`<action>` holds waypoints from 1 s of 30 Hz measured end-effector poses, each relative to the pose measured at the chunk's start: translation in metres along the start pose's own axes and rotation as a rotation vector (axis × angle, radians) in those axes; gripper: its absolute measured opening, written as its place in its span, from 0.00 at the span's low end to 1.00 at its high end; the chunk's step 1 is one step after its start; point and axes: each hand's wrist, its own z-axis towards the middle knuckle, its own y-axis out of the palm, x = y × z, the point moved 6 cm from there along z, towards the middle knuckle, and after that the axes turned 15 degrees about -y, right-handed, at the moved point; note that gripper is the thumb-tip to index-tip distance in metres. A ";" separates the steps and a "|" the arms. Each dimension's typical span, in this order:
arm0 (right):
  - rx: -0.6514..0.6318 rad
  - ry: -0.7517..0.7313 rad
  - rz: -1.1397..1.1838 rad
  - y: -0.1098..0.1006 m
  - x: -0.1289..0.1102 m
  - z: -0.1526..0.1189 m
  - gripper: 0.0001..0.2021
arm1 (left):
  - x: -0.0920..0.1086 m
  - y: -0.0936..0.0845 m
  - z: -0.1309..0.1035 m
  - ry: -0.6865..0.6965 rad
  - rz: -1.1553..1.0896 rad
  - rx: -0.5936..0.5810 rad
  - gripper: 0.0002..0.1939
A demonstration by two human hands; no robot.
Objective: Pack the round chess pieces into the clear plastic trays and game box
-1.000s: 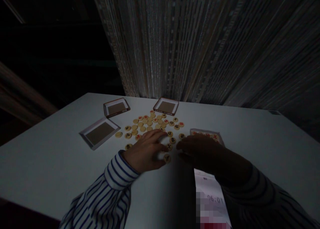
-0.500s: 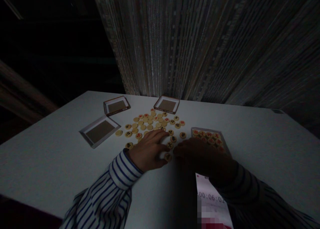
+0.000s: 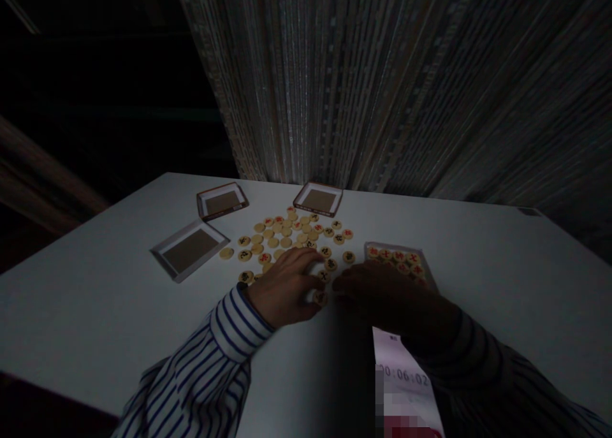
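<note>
Round wooden xiangqi pieces [image 3: 285, 241] lie in a loose spread, some face down, others showing red or black characters. Over the near edge of the spread rests my left hand [image 3: 284, 288], its fingers curved and the thumb apart from them. At its thumb tip is a black-marked piece [image 3: 320, 297], with another piece [image 3: 324, 277] just beyond. My right hand [image 3: 382, 298] is in deep shadow to the right, fingers bunched and pointing left; what they hold, if anything, is hidden. Behind it a shallow box [image 3: 427, 266] contains rows of red-marked pieces, partly covered by the hand.
On the white table [image 3: 119, 298], a grey-edged tray [image 3: 162, 262] lies at left, with a box lid [image 3: 199, 207] behind it and another [image 3: 301, 206] at the back. A phone [image 3: 404, 355] with a lit timer is below my right wrist. A curtain [image 3: 306, 87] hangs behind.
Both hands stay nearly in place. The piece by my left thumb looks darker and has shifted very slightly. The view has moved a little.
</note>
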 end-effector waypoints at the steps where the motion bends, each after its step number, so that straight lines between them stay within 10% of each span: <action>1: -0.005 0.000 -0.004 0.000 0.000 0.000 0.06 | 0.000 -0.001 0.000 0.000 -0.010 0.015 0.12; 12: 0.186 0.058 -0.031 -0.010 0.008 -0.002 0.10 | 0.004 -0.027 -0.004 -0.003 -0.028 0.348 0.11; 22: 0.568 0.043 0.542 -0.030 0.015 0.000 0.07 | 0.002 -0.040 -0.009 0.002 -0.025 0.580 0.14; 30: 0.628 0.077 0.748 -0.031 0.020 0.001 0.05 | 0.008 -0.045 -0.010 0.028 -0.078 0.611 0.13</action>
